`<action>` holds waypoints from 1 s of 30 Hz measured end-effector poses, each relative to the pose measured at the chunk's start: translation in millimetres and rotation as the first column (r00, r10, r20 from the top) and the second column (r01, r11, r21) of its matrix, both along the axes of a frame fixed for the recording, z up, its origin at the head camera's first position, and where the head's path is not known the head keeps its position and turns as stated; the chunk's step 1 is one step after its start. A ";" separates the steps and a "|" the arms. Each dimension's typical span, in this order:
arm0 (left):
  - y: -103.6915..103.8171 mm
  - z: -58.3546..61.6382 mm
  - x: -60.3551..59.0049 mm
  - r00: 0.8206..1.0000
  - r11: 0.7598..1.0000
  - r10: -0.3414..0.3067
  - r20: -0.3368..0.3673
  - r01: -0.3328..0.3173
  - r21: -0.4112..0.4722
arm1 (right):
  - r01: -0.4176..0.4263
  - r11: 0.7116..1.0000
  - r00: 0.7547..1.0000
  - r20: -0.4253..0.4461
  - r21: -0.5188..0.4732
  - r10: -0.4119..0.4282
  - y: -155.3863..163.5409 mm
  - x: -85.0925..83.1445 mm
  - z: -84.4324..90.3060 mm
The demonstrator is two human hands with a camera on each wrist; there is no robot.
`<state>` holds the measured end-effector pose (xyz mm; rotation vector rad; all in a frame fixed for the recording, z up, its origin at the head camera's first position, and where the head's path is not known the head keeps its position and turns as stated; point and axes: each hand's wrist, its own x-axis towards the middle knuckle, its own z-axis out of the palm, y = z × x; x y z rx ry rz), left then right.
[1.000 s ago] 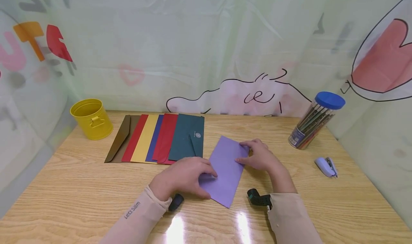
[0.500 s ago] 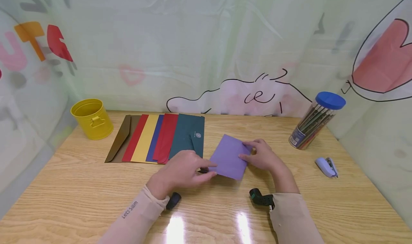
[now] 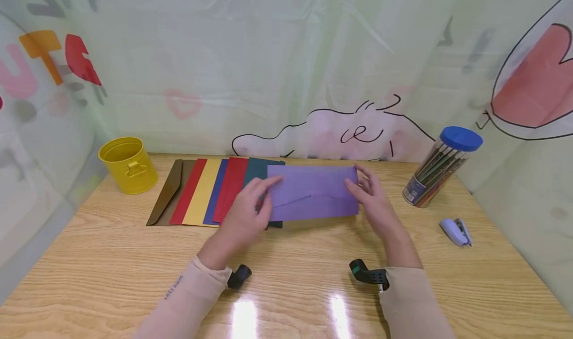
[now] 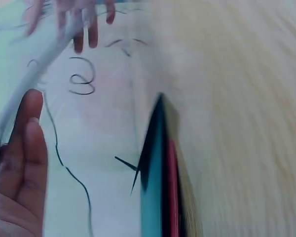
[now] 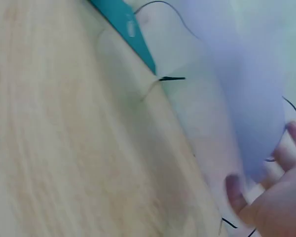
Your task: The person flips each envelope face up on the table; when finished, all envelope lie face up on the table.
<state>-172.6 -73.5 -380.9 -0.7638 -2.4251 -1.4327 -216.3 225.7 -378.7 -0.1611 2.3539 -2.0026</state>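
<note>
A purple envelope (image 3: 313, 180) is held up above the table, its flap seam facing the head camera. My left hand (image 3: 248, 207) pinches its left end, index finger over the front. At the opposite end my right hand (image 3: 376, 195) grips the edge, thumb in front and fingers behind. The left wrist view catches the envelope (image 4: 42, 66) nearly edge-on, with left fingers (image 4: 32, 133) behind it. In the right wrist view the envelope (image 5: 241, 74) is blurred beside the right hand (image 5: 278, 197).
A fanned row of envelopes (image 3: 194, 200), brown, red, yellow, blue and teal, lies at back left, partly covered by the purple one. Beyond it stands a yellow bucket (image 3: 130, 167). A blue-lidded tub of pencils (image 3: 436, 172) and a small lavender stapler (image 3: 455, 232) stand right.
The purple envelope has been raised off the table and turned from slanting to sideways, its seam now showing. Both hands have moved up and away from me, the left onto the envelope's left end.
</note>
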 end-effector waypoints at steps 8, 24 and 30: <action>-16.8 2.5 -7.7 0.963 0.987 -0.010 0.268 -0.034 0.156 | 0.040 0.995 0.993 -0.116 0.094 -0.029 1.6 1.4 -0.4; -34.1 -8.4 -14.4 0.853 0.976 -0.201 0.481 0.132 0.174 | -0.040 0.961 0.993 -0.095 0.273 0.068 -0.7 -0.2 -4.0; -30.7 -10.8 -12.2 0.790 0.946 -0.315 0.526 0.308 0.103 | -0.037 0.938 0.992 -0.099 0.344 0.075 -1.2 1.3 -6.9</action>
